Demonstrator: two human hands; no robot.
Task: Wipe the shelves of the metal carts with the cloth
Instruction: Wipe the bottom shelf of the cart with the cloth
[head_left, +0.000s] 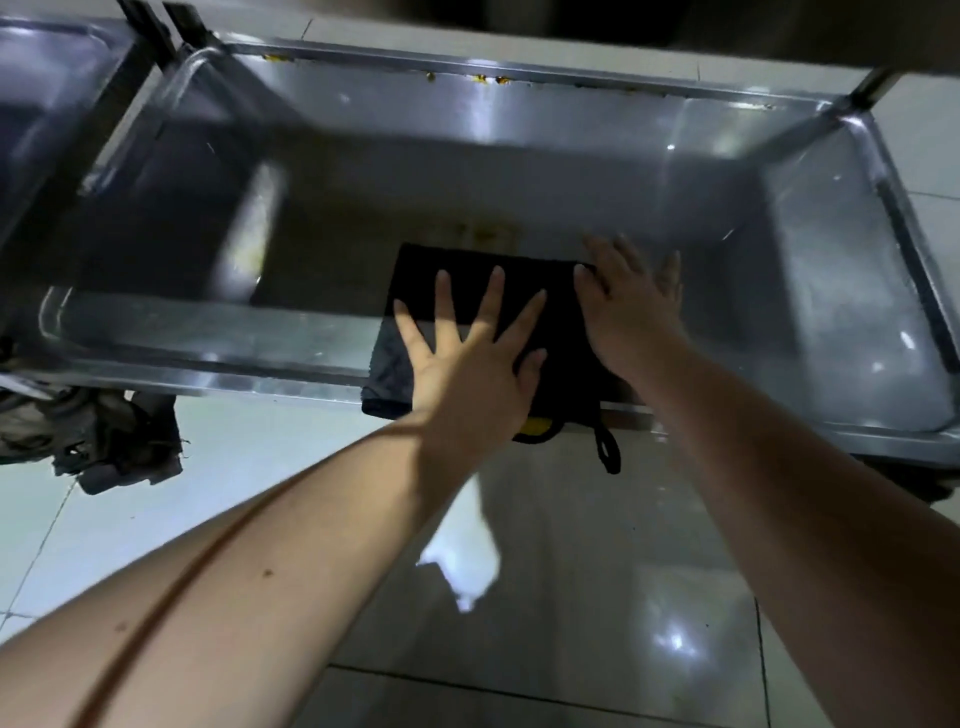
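My left hand (467, 358) lies flat on the black cloth (426, 270), fingers straight and spread wide. My right hand (631, 312) lies flat beside it, fingers straight, its palm on the cloth's right edge and its fingertips over the bare metal. Neither hand grips anything.

The cloth is spread on the shelf (779, 260) of the metal cart. It lies near the front and drapes over the front rim (218, 364), with a small loop (608, 449) hanging below. Brownish stains (483, 231) mark the shelf just behind the cloth. A second cart (41, 93) stands at the left, and a crumpled bundle (104, 441) hangs near the cart's front left corner above the tiled floor (597, 597).
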